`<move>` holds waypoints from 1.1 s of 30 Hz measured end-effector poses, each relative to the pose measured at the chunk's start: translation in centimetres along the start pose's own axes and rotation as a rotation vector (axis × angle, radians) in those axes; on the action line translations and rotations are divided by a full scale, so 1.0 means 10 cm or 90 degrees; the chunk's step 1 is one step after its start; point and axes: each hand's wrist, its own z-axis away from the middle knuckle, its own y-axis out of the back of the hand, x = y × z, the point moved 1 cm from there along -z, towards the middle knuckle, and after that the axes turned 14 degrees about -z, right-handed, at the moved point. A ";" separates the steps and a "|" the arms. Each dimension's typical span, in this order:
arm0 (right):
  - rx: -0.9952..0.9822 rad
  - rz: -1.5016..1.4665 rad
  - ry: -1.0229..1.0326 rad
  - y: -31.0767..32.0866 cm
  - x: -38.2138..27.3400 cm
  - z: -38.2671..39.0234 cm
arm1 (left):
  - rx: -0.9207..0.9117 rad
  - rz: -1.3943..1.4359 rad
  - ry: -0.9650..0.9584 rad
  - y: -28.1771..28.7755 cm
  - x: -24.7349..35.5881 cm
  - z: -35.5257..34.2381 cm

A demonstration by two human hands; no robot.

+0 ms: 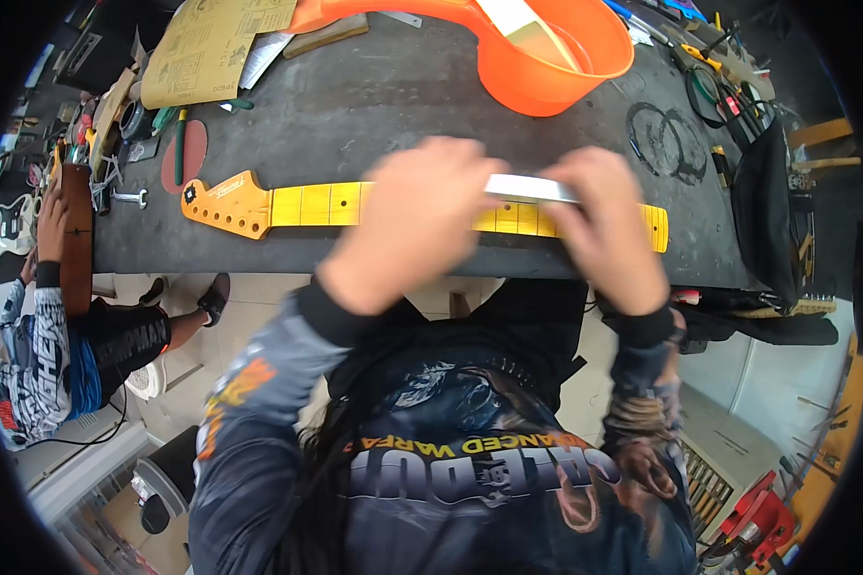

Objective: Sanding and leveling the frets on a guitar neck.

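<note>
A guitar neck (pixel 318 205) with a yellow fretted fingerboard lies crosswise along the near side of the dark bench, its headstock to the left. Above the fingerboard, my left hand (pixel 408 216) and my right hand (pixel 612 225) grip a silver metal bar (pixel 530 188) from either end. Motion smears both hands a little, and they cover the ends of the bar. My left hand also hides part of the fingerboard. Whether the bar touches the frets cannot be made out.
An orange dipper (pixel 523 86) stands on the bench (pixel 393 105) beyond the neck. Brown sandpaper (pixel 206 57), a reddish disc (pixel 192 153) and a wrench (pixel 130 198) lie leftward. A black bag (pixel 769 220) and tools sit rightward. A co-worker's hand (pixel 52 225) rests on a brown board at far left.
</note>
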 end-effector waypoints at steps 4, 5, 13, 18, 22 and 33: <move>-0.021 -0.042 -0.181 0.98 0.42 0.53 | 0.032 -0.033 -0.036 -0.67 0.87 -0.54; -0.018 -0.046 -0.195 1.03 0.42 0.56 | 0.032 -0.035 -0.035 -0.68 0.83 -0.52; 0.044 -0.080 0.028 -0.86 -0.46 -0.51 | -0.076 -0.071 0.010 0.57 -0.84 0.47; 0.037 -0.067 0.036 -1.34 -0.72 -0.72 | -0.135 -0.072 0.075 0.95 -1.23 0.80; 0.042 -0.056 0.015 -0.31 -0.13 -0.16 | -0.075 -0.023 -0.002 0.22 -0.24 0.10; 0.040 -0.042 -0.087 0.51 0.20 0.40 | 0.019 0.007 -0.064 -0.38 0.42 -0.25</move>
